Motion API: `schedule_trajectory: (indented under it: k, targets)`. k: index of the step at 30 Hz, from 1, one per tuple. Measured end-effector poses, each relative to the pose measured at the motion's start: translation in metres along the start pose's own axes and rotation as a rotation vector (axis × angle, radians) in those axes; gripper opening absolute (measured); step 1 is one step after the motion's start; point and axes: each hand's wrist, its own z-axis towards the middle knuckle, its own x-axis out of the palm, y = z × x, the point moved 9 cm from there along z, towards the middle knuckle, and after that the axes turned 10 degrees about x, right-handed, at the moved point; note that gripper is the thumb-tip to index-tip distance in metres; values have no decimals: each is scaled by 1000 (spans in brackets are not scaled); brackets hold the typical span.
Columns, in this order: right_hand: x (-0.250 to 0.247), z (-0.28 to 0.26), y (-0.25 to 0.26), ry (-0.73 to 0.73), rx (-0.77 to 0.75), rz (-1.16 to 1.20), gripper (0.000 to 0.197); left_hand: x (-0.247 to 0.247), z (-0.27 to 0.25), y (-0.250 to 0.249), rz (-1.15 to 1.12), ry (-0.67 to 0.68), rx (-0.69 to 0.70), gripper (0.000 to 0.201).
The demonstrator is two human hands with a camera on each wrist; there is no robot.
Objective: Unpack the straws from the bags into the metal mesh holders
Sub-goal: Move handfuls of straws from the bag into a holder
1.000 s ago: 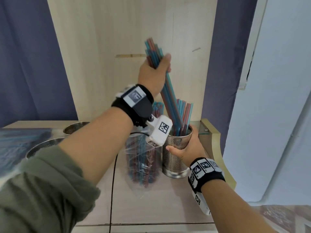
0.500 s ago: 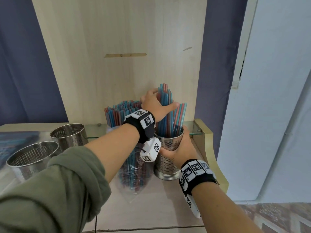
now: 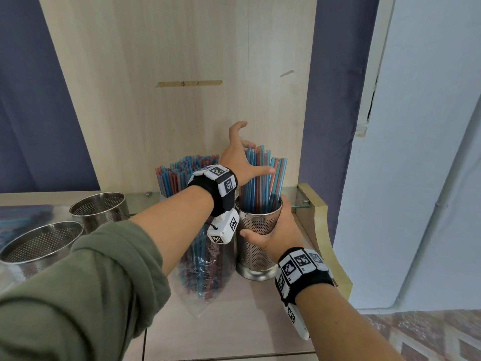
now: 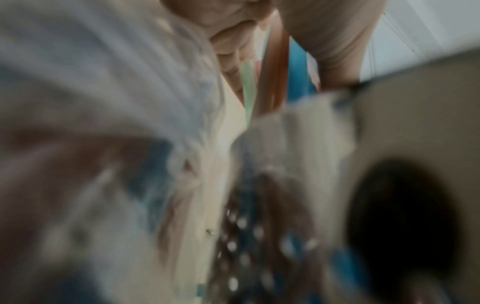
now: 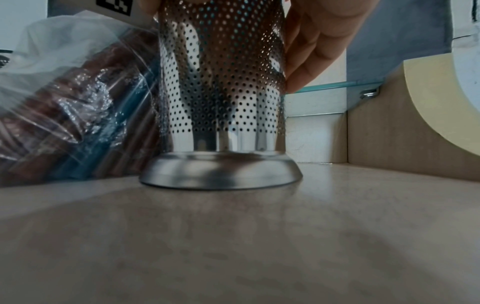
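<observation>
A pale wooden back panel [image 3: 182, 74] rises behind a light countertop [image 3: 234, 321], with dark blue curtains [image 3: 33, 100] hanging at both sides of it. On the counter stands a clear plastic bag [image 3: 205, 267] full of red and blue straws, upright and open at the top, its straw ends fanning out behind the left wrist. Just to its right, touching or nearly touching it, stands a perforated metal holder [image 3: 256, 246] on a flared base, with a bunch of blue and red straws [image 3: 263, 178] standing in it and leaning slightly apart. The right hand [image 3: 276, 230] wraps around the upper part of this holder, thumb on the near side and fingers [image 5: 309, 57] curled around the far side, as the right wrist view confirms. The left hand [image 3: 239, 157] hovers at the straw tops with its fingers spread wide, gripping nothing; the thumb lies across the front of the straws and seems to touch them. Two more metal holders [image 3: 100, 209] [image 3: 39, 243] stand at the left of the counter, well apart from the hands. The left wrist view is too blurred to add much.
</observation>
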Motion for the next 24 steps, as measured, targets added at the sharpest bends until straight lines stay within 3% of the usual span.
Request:
schedule_trajectory:
  k: [4,8,12,15,20,24]
  targets:
    - [0,0,1,-3,-9,-2,115,-1,-1,-2,168,84,29,77]
    - [-2,-1,1,-19,-18,2,112,-40,-8,-19,341,-75,73,75]
    - [-6,-3,4,-26,-25,1,110,-104,-47,-5,361,-398,-160,74]
    - [-7,-4,6,-21,-29,-1,108,-124,-88,32,293,-510,-351,101]
    - [-5,-5,7,-20,-26,-2,109,-101,-128,92,131,-195,-639,149]
    - [-6,-7,9,-24,-27,2,109,-90,-134,108,63,-67,-652,151]
